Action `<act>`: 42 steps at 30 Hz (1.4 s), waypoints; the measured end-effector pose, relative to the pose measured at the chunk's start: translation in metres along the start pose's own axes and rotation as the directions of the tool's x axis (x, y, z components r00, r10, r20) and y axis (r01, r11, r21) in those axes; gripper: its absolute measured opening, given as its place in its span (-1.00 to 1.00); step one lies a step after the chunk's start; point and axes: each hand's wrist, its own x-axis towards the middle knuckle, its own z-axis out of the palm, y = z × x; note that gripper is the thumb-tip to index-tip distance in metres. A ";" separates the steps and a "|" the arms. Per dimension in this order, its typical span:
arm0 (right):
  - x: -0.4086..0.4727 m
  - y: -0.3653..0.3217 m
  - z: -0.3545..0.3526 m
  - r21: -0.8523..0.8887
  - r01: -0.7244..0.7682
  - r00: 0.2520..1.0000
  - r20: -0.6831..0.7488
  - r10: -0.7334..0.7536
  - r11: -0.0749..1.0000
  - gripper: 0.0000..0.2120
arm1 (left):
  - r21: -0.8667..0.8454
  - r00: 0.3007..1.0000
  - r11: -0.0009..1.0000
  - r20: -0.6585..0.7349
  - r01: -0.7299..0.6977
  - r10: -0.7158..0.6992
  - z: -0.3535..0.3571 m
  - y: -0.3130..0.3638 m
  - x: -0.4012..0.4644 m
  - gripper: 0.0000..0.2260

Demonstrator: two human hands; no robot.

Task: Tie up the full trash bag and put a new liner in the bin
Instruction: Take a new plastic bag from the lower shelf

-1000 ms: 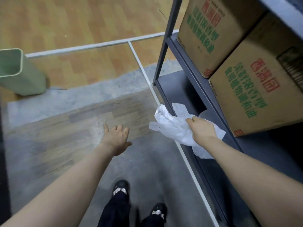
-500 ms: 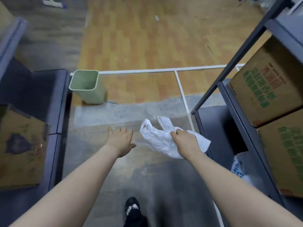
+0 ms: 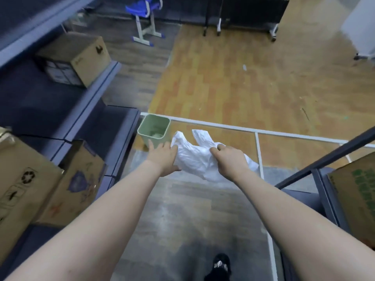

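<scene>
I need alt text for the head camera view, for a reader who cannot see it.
A person's right hand grips a crumpled white plastic bag above the floor, while the open left hand reaches to its edge. A small green bin stands just beyond, between shelves with cardboard boxes.

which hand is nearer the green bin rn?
Left. The left hand reaches out open, its fingertips overlapping the small pale green plastic bin's near edge in view. The right hand is further right, gripping the white plastic bag.
</scene>
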 end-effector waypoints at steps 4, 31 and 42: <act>0.045 0.019 -0.015 0.011 0.058 0.997 -0.057 -0.057 0.998 -0.72 | -0.015 0.996 0.997 0.036 0.080 -0.079 -0.015 -0.010 0.009 -0.40; 0.416 -0.005 -0.042 0.109 0.621 0.782 -0.159 -0.603 0.776 -0.61 | -0.150 0.898 0.914 -0.182 0.377 -0.400 -0.091 -0.203 0.233 -0.07; 0.563 0.006 -0.027 -0.017 0.836 0.541 -0.139 -0.829 0.548 -0.38 | -0.039 0.901 0.902 -0.054 0.429 -0.431 -0.114 -0.251 0.342 -0.76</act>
